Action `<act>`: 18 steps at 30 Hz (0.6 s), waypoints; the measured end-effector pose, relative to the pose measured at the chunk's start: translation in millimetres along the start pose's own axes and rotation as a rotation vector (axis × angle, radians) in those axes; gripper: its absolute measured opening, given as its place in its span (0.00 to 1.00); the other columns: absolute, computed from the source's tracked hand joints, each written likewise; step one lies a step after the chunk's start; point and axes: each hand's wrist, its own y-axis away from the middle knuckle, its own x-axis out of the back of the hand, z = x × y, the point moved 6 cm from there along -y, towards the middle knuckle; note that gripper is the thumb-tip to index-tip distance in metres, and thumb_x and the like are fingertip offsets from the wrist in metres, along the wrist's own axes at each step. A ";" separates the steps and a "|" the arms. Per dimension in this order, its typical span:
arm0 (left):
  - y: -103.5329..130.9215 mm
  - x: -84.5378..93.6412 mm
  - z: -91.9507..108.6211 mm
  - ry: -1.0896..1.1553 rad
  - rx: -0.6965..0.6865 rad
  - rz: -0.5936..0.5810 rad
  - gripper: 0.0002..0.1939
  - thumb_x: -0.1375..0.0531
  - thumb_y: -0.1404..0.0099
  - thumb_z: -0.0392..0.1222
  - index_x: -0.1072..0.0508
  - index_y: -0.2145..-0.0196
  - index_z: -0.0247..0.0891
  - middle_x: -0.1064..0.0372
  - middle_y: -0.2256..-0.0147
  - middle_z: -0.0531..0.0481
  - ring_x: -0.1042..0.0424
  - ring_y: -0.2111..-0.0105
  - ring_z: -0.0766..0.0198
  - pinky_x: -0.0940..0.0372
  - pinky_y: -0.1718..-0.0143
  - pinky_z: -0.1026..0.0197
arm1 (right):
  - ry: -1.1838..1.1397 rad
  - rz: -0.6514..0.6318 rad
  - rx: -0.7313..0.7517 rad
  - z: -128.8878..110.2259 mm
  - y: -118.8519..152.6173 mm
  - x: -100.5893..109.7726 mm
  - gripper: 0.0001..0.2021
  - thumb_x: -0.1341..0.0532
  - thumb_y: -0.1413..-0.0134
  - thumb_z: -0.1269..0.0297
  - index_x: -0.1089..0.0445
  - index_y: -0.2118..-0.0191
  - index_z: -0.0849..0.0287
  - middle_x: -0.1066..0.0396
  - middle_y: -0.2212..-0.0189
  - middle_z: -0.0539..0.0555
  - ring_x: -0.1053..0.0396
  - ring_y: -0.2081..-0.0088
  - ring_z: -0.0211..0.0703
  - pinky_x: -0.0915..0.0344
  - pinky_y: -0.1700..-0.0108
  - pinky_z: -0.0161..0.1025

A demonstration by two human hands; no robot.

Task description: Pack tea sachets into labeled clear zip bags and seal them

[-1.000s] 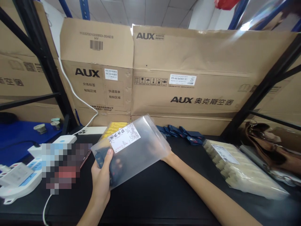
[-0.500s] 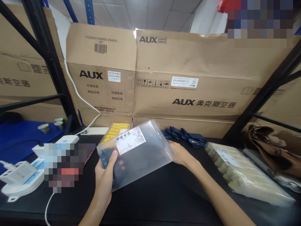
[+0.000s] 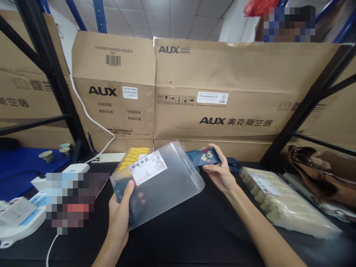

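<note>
Left hand [image 3: 119, 209]: thumb and fingers closed on the left end of the pouch [image 3: 169, 189], above the tabletop [image 3: 180, 239]. Right hand [image 3: 222, 177]: fingertips pinch the blue packet [image 3: 203, 156] towards the back edge. Risk: packet crumples if pushed against the pouch's rim.

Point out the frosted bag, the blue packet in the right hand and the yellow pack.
Frosted bag [image 3: 174, 185]: head view, bare plastic beside its label.
Blue packet [image 3: 203, 157]: head view, its printed face.
Yellow pack [image 3: 132, 155]: head view, its uncovered upper part.
</note>
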 end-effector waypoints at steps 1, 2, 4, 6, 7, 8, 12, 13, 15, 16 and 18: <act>0.5 -0.3 0.7 -0.006 -0.006 0.001 0.36 0.23 0.45 0.57 0.20 0.45 0.34 0.20 0.65 0.45 0.19 0.72 0.58 0.23 0.74 0.60 | -0.044 0.018 -0.002 -3.3 0.6 0.5 0.39 0.25 0.62 0.71 0.32 0.42 0.42 0.25 0.51 0.49 0.32 0.67 0.38 0.32 0.70 0.34; 1.1 -0.6 1.7 -0.010 -0.015 0.002 0.36 0.23 0.45 0.57 0.20 0.45 0.34 0.19 0.64 0.45 0.20 0.72 0.58 0.22 0.73 0.60 | -0.070 0.031 -0.001 -6.8 1.1 0.8 0.39 0.27 0.62 0.71 0.32 0.41 0.41 0.25 0.52 0.49 0.30 0.65 0.40 0.29 0.66 0.36; 1.9 -0.9 3.3 -0.025 -0.032 0.004 0.36 0.23 0.46 0.57 0.20 0.45 0.35 0.19 0.61 0.44 0.20 0.71 0.59 0.22 0.72 0.59 | -0.081 0.037 0.010 -14.2 2.2 0.3 0.36 0.30 0.61 0.70 0.31 0.42 0.43 0.25 0.49 0.51 0.27 0.58 0.45 0.26 0.62 0.39; 1.6 -0.6 3.4 -0.046 -0.045 0.005 0.36 0.23 0.46 0.57 0.20 0.45 0.35 0.19 0.59 0.43 0.20 0.70 0.58 0.22 0.71 0.58 | -0.066 0.015 0.027 -21.0 4.0 -1.8 0.32 0.32 0.61 0.67 0.29 0.45 0.45 0.25 0.45 0.54 0.25 0.55 0.49 0.25 0.63 0.42; 1.0 -0.2 2.8 -0.058 -0.051 0.005 0.36 0.23 0.46 0.57 0.20 0.45 0.36 0.19 0.60 0.43 0.20 0.70 0.57 0.22 0.70 0.58 | -0.055 -0.003 0.035 -23.7 5.2 -3.4 0.30 0.31 0.61 0.67 0.30 0.46 0.46 0.26 0.44 0.54 0.25 0.56 0.49 0.25 0.64 0.42; 0.1 0.6 2.0 -0.073 -0.060 0.006 0.36 0.23 0.46 0.58 0.20 0.45 0.35 0.19 0.60 0.43 0.20 0.70 0.57 0.23 0.70 0.57 | -0.041 -0.029 0.040 -25.6 6.5 -5.5 0.29 0.30 0.61 0.67 0.30 0.48 0.46 0.26 0.44 0.54 0.25 0.56 0.49 0.25 0.66 0.42; -3.4 3.6 0.7 -0.142 -0.142 0.007 0.35 0.23 0.47 0.59 0.20 0.47 0.36 0.19 0.59 0.44 0.22 0.69 0.58 0.24 0.67 0.57 | 0.016 -0.135 0.026 -26.2 9.3 -11.6 0.31 0.21 0.65 0.69 0.31 0.52 0.49 0.25 0.47 0.56 0.25 0.63 0.48 0.21 0.70 0.44; -3.8 4.4 1.0 -0.153 -0.167 0.011 0.35 0.23 0.47 0.59 0.20 0.47 0.37 0.19 0.58 0.43 0.22 0.69 0.58 0.24 0.65 0.57 | 0.025 -0.125 0.038 -26.9 8.8 -9.9 0.32 0.20 0.65 0.69 0.31 0.52 0.50 0.25 0.47 0.56 0.24 0.63 0.48 0.19 0.69 0.46; -4.1 5.7 1.1 -0.157 -0.191 0.014 0.35 0.24 0.45 0.59 0.20 0.46 0.38 0.19 0.54 0.43 0.21 0.66 0.58 0.24 0.60 0.56 | 0.048 -0.077 0.091 -30.3 6.9 -3.5 0.31 0.19 0.63 0.67 0.30 0.52 0.51 0.26 0.47 0.56 0.23 0.62 0.48 0.17 0.65 0.49; -4.3 6.1 0.7 -0.157 -0.190 0.013 0.35 0.24 0.45 0.60 0.20 0.45 0.38 0.19 0.53 0.43 0.21 0.65 0.58 0.24 0.59 0.55 | 0.064 -0.066 0.113 -32.1 6.1 -0.9 0.30 0.19 0.62 0.67 0.30 0.52 0.51 0.26 0.47 0.56 0.23 0.61 0.49 0.16 0.64 0.49; -5.0 6.1 -0.6 -0.160 -0.176 0.000 0.35 0.24 0.45 0.61 0.21 0.45 0.38 0.20 0.53 0.43 0.21 0.65 0.58 0.24 0.59 0.56 | 0.102 -0.129 0.101 -31.9 5.3 -1.5 0.29 0.18 0.61 0.67 0.29 0.52 0.51 0.26 0.48 0.56 0.23 0.57 0.51 0.16 0.63 0.50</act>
